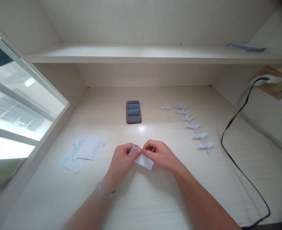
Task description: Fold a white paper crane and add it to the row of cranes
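In the head view, the person is working with two bare hands over a pale wood-grain surface [145,199]. The left hand [123,161] and the right hand [158,156] are both closed in a pinch, and together they are gripping a small folded piece of white paper [144,161] in front of the person. Their fingertips [136,148] are almost meeting at the upper edge of the paper, while its lower corner is sticking out below the hands, lifted above the surface. The step in hand seems to be a fold at this upper edge, and in my judgement the pinched edge is calling for a careful, even crease.

A metal bracelet [105,191] is sitting on the left wrist. Left of the hands, some printed paper sheets [89,150] are lying overlapped on the surface. Farther ahead, a dark rectangular object [133,111] is lying flat, but it is too pixelated to tell what it is. To the right, small white origami cranes [193,126] are standing in a curved row. Beyond them, a black cable [223,137] is running across the surface and up to a wall socket plate [272,82]. Above everything, a shelf [155,52] is carrying a thin bluish item [246,48].
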Demonstrator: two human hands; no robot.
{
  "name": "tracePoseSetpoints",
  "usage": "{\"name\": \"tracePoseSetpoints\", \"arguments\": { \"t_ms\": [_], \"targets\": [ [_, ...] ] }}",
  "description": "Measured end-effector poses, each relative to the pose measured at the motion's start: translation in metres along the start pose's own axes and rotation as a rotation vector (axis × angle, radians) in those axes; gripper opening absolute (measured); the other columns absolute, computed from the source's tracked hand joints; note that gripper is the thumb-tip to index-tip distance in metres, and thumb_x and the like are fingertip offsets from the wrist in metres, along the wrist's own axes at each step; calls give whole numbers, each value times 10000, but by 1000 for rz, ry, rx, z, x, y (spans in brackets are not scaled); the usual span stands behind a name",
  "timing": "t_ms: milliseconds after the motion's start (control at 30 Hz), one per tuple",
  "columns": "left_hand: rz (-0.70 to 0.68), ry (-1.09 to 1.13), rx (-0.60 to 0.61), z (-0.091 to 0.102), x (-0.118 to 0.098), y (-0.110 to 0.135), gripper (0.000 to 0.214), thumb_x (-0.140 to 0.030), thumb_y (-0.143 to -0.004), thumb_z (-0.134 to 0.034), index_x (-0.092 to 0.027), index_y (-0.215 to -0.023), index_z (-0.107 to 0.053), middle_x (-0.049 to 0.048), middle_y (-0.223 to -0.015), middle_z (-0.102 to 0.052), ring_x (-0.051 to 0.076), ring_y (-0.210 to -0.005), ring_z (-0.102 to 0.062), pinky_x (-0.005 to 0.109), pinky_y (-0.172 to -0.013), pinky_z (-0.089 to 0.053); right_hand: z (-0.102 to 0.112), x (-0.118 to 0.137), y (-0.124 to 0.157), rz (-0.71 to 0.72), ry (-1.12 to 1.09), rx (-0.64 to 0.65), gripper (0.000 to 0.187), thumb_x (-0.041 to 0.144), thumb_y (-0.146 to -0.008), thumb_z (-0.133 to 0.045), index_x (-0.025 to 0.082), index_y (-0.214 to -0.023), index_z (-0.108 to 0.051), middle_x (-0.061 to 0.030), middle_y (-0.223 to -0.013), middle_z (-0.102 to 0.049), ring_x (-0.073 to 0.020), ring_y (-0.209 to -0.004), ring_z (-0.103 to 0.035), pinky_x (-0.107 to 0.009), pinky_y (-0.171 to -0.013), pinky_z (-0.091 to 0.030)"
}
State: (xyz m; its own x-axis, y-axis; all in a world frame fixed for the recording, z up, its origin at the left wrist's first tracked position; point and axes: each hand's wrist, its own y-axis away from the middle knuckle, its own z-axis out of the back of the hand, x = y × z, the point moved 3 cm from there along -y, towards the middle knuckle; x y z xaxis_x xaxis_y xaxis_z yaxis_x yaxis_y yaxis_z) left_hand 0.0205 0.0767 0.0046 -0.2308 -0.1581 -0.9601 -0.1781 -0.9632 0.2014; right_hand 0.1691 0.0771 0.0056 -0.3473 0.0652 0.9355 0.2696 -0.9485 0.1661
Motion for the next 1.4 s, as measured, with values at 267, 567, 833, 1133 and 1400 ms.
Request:
{"name": "tracePoseSetpoints", "arguments": {
  "t_ms": [267,567,833,1133,1400],
  "targets": [
    [52,218,-170,23,9,-5,221,-330,-658,-681,-130,-751,-674,27,-659,-654,142,-587,-561,233,-542,-415,21,-13,1,-66,-93,-17,49,163,-667,-540,153,-630,-571,34,-546,-471,-92,-516,-408,-210,-464,-285],
    [51,181,-163,15,9,-6,237,-352,-670,-669,-149,-791,-686,50,-740,-684,161,-653,-594,253,-596,-442,9,-11,-6,-31,-331,-111,186,347,-753,-569,162,-754,-588,0,-664,-564,-113,-587,-502,-239,-561,-400],
    [25,-35,93,2,-2,-1,156,-285,-707,-581,-177,-688,-691,29,-657,-667,154,-597,-560,239,-543,-396,8,-8,-2,-33,-146,-16,144,287,-759,-547,166,-705,-605,3,-651,-568,-117,-595,-487,-226,-525,-343],
    [65,-64,125,22,3,-4,98,-183,-669,-562,-163,-631,-650,17,-557,-607,139,-550,-528,233,-530,-376,51,-23,-2,-85,-326,-259,197,339,-689,-620,149,-650,-585,14,-574,-524,-100,-507,-433,-235,-494,-314],
    [60,22,108,6,0,-4,173,-304,-705,-618,-164,-781,-686,61,-761,-691,163,-665,-593,244,-590,-437,23,-20,-5,-92,-220,-104,187,331,-704,-617,149,-695,-657,-18,-614,-601,-127,-562,-503,-242,-512,-352]
  ]
}}
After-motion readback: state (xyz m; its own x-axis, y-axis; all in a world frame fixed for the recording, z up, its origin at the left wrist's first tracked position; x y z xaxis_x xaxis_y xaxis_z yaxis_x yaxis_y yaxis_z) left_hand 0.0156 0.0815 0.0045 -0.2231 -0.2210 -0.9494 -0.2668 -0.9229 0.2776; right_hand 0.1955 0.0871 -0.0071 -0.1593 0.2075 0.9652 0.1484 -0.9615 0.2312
